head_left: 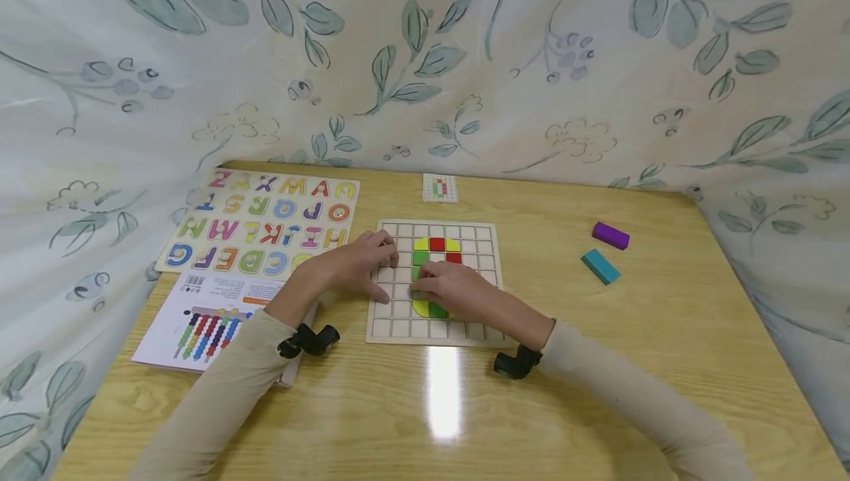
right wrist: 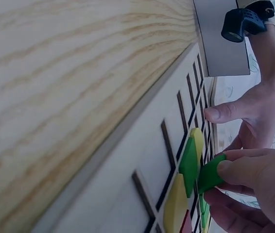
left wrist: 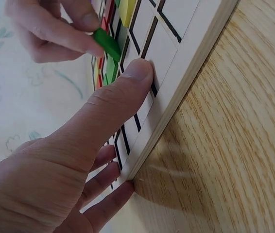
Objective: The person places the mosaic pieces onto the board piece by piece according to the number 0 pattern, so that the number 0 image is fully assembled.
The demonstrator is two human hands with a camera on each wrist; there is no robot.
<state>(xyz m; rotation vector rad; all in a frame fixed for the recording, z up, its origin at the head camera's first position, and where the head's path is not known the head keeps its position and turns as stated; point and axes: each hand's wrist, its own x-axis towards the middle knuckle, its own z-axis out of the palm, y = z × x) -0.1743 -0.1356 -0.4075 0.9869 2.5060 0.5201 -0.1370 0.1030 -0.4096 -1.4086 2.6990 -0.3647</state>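
Observation:
A wooden grid board (head_left: 381,330) lies on the table, with red (head_left: 437,244), yellow (head_left: 453,245) and green tiles (head_left: 420,258) grouped in its middle cells. My right hand (head_left: 458,289) pinches a green tile (right wrist: 209,174) between thumb and fingers. In the left wrist view that green tile (left wrist: 107,44) is tilted, its lower end at the board's surface. Spread along the board's left side, my left hand (head_left: 355,265) rests its thumb (left wrist: 137,73) on bare cells, fingers relaxed. From the head view, the right hand covers some of the tiles.
A small pattern card (head_left: 441,188) lies behind the board. To the left are an alphabet puzzle (head_left: 265,204) and a white box with an abacus picture (head_left: 159,330). A purple block (head_left: 611,235) and a teal block (head_left: 600,266) lie at the right. A patterned cloth (head_left: 465,82) hangs behind.

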